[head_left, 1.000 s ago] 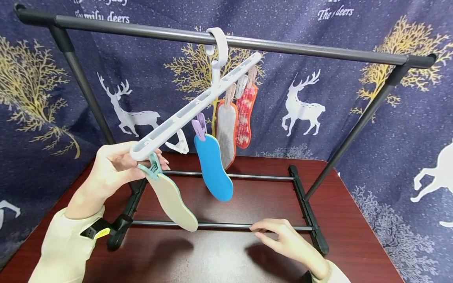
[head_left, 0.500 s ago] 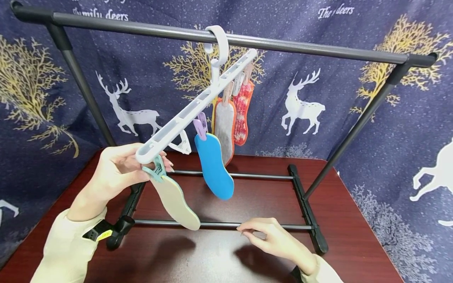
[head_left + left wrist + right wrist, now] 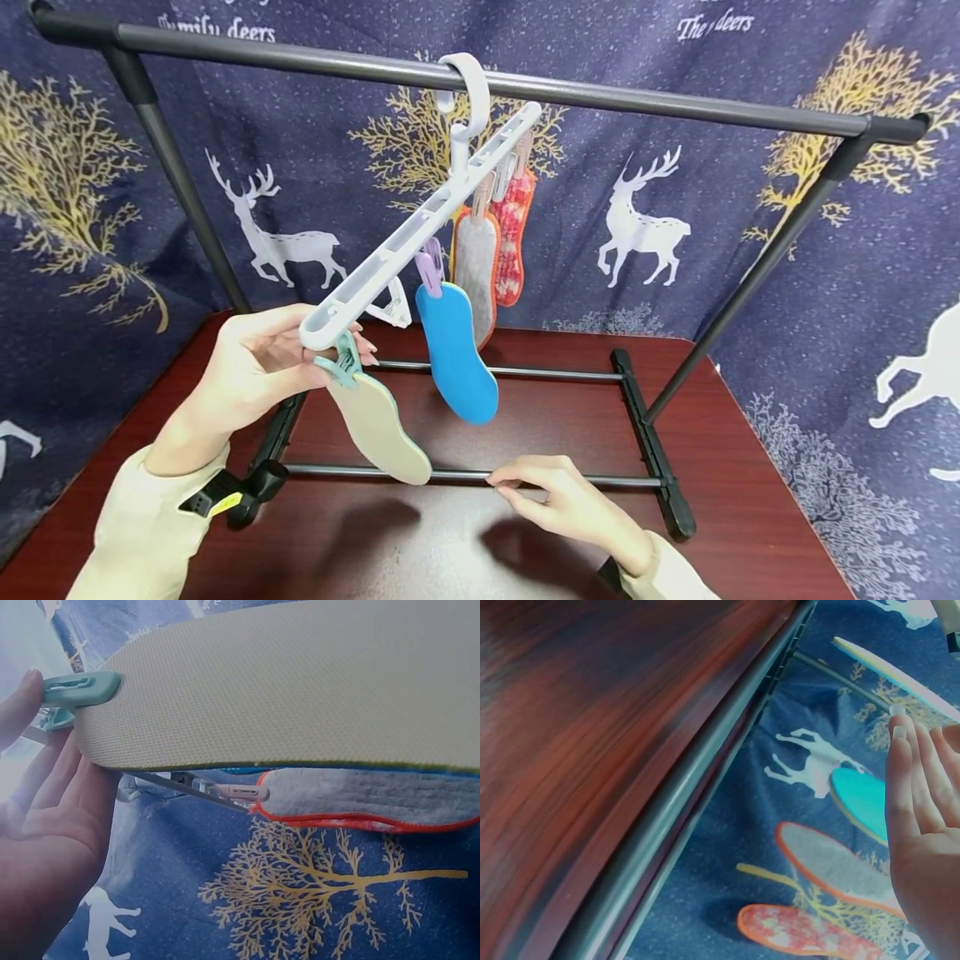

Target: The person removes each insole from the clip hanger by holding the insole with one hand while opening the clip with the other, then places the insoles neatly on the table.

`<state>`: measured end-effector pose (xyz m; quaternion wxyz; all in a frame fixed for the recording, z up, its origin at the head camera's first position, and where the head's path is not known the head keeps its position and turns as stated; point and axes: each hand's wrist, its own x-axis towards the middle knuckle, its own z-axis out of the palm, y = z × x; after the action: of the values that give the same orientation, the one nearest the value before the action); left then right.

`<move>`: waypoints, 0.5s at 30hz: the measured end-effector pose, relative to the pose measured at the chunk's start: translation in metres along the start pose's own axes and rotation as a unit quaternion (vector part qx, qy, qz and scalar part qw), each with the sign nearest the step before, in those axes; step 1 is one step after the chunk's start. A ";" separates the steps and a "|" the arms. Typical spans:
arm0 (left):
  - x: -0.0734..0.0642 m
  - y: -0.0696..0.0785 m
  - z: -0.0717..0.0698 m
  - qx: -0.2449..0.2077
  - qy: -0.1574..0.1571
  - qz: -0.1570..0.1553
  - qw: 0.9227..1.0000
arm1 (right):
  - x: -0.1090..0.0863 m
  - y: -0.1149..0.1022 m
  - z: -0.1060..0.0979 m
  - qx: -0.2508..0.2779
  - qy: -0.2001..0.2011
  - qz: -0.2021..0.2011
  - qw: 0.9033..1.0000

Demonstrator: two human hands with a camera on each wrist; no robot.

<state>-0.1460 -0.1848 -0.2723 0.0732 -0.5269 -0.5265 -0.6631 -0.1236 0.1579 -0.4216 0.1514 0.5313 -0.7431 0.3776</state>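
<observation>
The teal clip (image 3: 346, 363) is pinched by the left hand (image 3: 251, 367) at the near left end of the white hanger (image 3: 420, 229), the thumb laid on one lever and the other fingers reaching behind; whether the levers are being squeezed cannot be told. The cream insole (image 3: 382, 432) hangs from that clip, its lower end slanting to the right. Nothing is held by the right hand (image 3: 558, 498): its fingers are loosely bent above the worktop (image 3: 442, 567), seemingly clear of the near lower rail (image 3: 352, 472).

A light, even pinch seems best, since a hard squeeze would probably loosen the insole. Should the clip need to be worked, the lower half of the insole is better steadied first, from the right, by the unoccupied hand. Force at this end should be applied gently: the hanger rests by its hook (image 3: 477, 92) on the top rail (image 3: 660, 98), and a tug would likely twist it and set the blue insole (image 3: 457, 358), the grey insole (image 3: 475, 275) and the red insole (image 3: 512, 246) farther along swinging.
</observation>
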 end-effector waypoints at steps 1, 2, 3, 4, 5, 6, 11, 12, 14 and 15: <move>0.000 0.000 0.001 0.003 0.000 0.000 1.000 | 0.001 -0.001 0.001 0.003 0.001 0.003 1.000; 0.000 0.001 0.001 0.006 0.000 0.000 1.000 | 0.003 -0.001 0.002 0.006 0.002 0.004 1.000; 0.000 0.001 0.002 0.008 0.000 0.001 1.000 | 0.004 -0.002 0.003 0.008 0.003 0.005 1.000; 0.001 0.001 0.002 0.010 0.000 0.001 1.000 | 0.005 -0.002 0.004 0.010 0.004 0.007 1.000; 0.000 0.001 0.003 0.011 0.002 0.001 1.000 | 0.006 -0.002 0.004 0.012 0.005 0.009 1.000; 0.000 0.002 0.003 0.013 0.004 0.001 1.000 | 0.007 -0.002 0.005 0.012 0.006 0.010 1.000; 0.000 0.003 0.004 0.021 0.013 -0.002 1.000 | 0.013 -0.002 0.007 0.011 0.008 0.014 1.000; 0.000 0.003 0.004 0.023 0.014 -0.001 1.000 | 0.014 -0.002 0.007 0.011 0.008 0.015 1.000; 0.000 0.004 0.004 0.023 0.015 -0.002 1.000 | 0.016 -0.002 0.006 0.012 0.010 0.018 1.000; 0.000 0.004 0.004 0.025 0.015 -0.002 1.000 | 0.017 -0.002 0.006 0.012 0.011 0.019 1.000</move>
<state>-0.1409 -0.1828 -0.2702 0.0927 -0.5133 -0.5429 -0.6581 -0.1268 0.1418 -0.4142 0.1456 0.5152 -0.7464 0.3953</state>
